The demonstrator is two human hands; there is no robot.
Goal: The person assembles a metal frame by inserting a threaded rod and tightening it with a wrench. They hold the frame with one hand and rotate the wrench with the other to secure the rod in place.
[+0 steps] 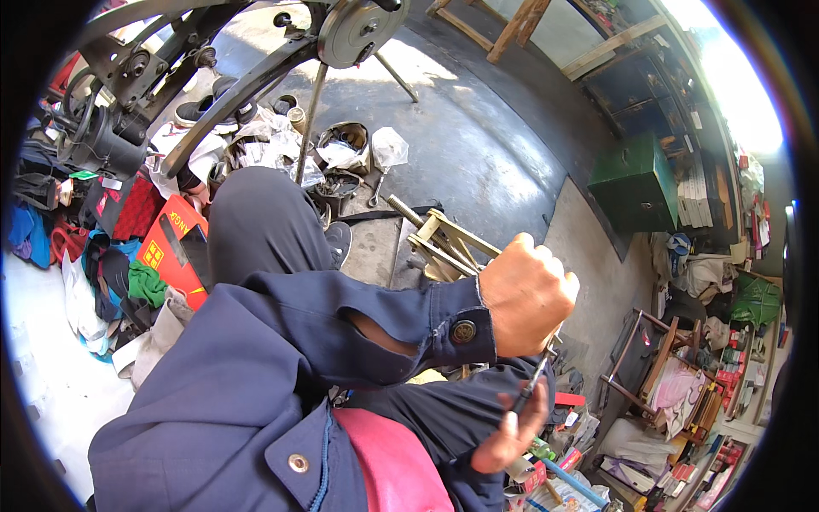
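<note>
My left hand [526, 294] reaches across from the left in a navy sleeve, its back turned up and its fingers curled into a fist. Whatever lies inside that fist is hidden. Just beyond it stands a brass-coloured metal frame [461, 235] with a threaded rod [404, 210]; whether the fist touches it I cannot tell. Lower down, my right hand [514, 433] holds a thin tool with a dark handle [531, 389] between thumb and fingers. The tool's metal end points up to the underside of the left fist. Slight blur softens the right fingers.
At the upper left stands a black metal machine with a grey wheel [357, 32]. Shoes, bags and cloth crowd the left floor beside a red-orange box [174, 245]. A green box [633, 183] sits at the right, above a folding wooden frame [661, 363] and cluttered shelves.
</note>
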